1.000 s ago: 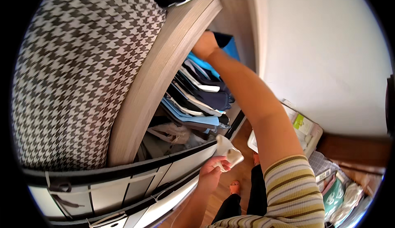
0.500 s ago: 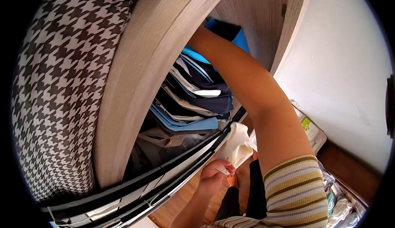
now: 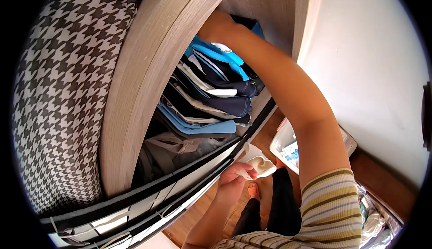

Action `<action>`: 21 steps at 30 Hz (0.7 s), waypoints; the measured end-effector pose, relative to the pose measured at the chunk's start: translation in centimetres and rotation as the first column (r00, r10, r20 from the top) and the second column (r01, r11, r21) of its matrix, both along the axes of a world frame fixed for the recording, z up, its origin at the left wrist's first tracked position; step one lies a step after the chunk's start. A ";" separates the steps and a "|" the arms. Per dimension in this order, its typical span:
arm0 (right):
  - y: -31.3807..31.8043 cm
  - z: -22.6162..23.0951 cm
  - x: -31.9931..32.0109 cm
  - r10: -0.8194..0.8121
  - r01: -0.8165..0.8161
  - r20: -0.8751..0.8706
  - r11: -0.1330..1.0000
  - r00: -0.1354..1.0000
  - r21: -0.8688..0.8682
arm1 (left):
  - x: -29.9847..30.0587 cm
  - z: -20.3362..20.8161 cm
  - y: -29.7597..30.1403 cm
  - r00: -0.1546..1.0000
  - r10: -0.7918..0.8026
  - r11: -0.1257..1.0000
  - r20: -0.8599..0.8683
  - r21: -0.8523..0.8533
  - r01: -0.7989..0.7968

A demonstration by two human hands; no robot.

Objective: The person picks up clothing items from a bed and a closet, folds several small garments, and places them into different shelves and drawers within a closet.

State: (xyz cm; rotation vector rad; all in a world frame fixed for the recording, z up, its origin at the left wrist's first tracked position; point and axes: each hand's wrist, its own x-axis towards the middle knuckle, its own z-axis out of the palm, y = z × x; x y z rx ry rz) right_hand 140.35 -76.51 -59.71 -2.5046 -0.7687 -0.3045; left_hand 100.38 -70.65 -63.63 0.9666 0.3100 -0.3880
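Observation:
My left hand (image 3: 235,178) is closed on a small cream-white cloth item (image 3: 263,165), which hangs out past the fingertips; its exact kind does not show. My right arm stretches up into a wooden cabinet. There my right hand (image 3: 217,26) is partly behind the wooden panel (image 3: 155,46), its fingers hidden. Just below it is a row of folded clothes (image 3: 216,91), in navy, white and black. A bright blue garment (image 3: 218,53) lies at the far end, closest to this hand. A light blue folded piece (image 3: 204,126) is at the near end.
At left stands a houndstooth-patterned fabric thing (image 3: 67,96). A black-edged white fabric panel (image 3: 135,210) runs along the cabinet front. A white bin (image 3: 281,145) stands on the floor by my feet, near the white wall (image 3: 369,60). Plastic-wrapped items (image 3: 375,219) lie lower right.
My right hand has drawn back slightly, and more of the bright blue garment shows below it. The cream cloth in my left hand now hangs lower and more bunched. The view has shifted a little.

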 end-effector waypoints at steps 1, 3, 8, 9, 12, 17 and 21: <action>0.0 -0.2 -0.7 -0.003 0.003 0.002 1.000 1.000 0.002 | -0.2 0.2 -0.1 1.000 0.009 1.000 0.011 -0.009 -0.009; -0.4 -0.9 -2.9 0.080 -0.068 0.133 0.993 0.988 -0.095 | -0.8 0.4 -0.3 1.000 0.006 1.000 0.021 -0.021 -0.006; -5.0 -2.4 -17.1 -0.071 -0.017 0.179 0.895 0.981 0.446 | -2.9 0.8 -0.4 1.000 -0.002 1.000 0.027 -0.017 0.003; -6.3 -3.8 -20.9 -0.101 0.021 0.130 0.858 0.986 0.513 | -3.4 0.8 -0.4 1.000 -0.001 1.000 -0.011 0.013 0.001; -11.0 -8.8 -35.0 -0.235 0.298 -0.186 0.800 0.954 0.520 | -5.4 1.4 -0.6 0.996 -0.092 0.995 0.005 0.038 0.092; -18.3 -16.5 -62.2 -0.644 0.799 -0.523 0.588 0.558 0.128 | -10.9 1.0 -2.1 0.920 -0.383 0.922 0.089 -0.033 0.387; -18.5 -13.4 -79.1 -0.743 0.975 -0.633 0.199 0.216 0.100 | -19.0 1.2 -2.5 0.824 -0.561 0.828 0.076 0.049 0.559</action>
